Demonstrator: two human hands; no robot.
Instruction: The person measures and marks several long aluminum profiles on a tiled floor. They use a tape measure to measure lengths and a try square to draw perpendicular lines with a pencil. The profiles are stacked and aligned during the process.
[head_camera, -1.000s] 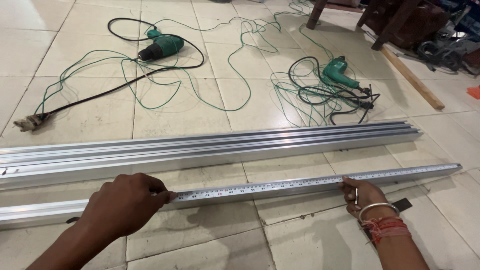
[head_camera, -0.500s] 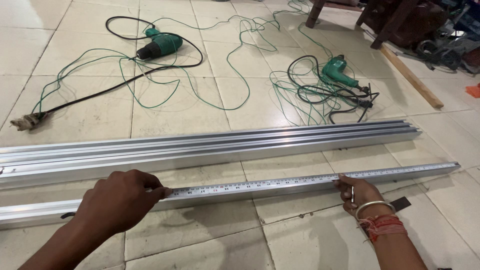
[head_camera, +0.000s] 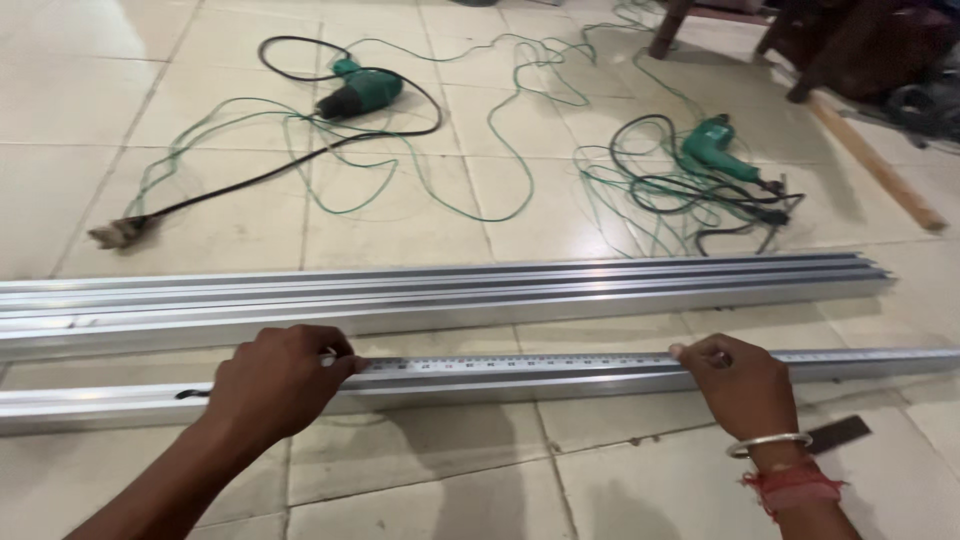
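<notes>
left hand (head_camera: 275, 385) pressing ruler (head_camera: 520, 364) onto rail (head_camera: 600, 378) | right hand (head_camera: 742, 385) pinching ruler | rail likely stiff, light, slick; grip both ends

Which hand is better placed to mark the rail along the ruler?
Probably the left hand: its fingers pinch at the ruler end on the near rail. The right hand presses the ruler flat.

Brushed aluminium rail (head_camera: 520, 375) (satin sheen) on glossy tile floor (head_camera: 420, 480).
</notes>
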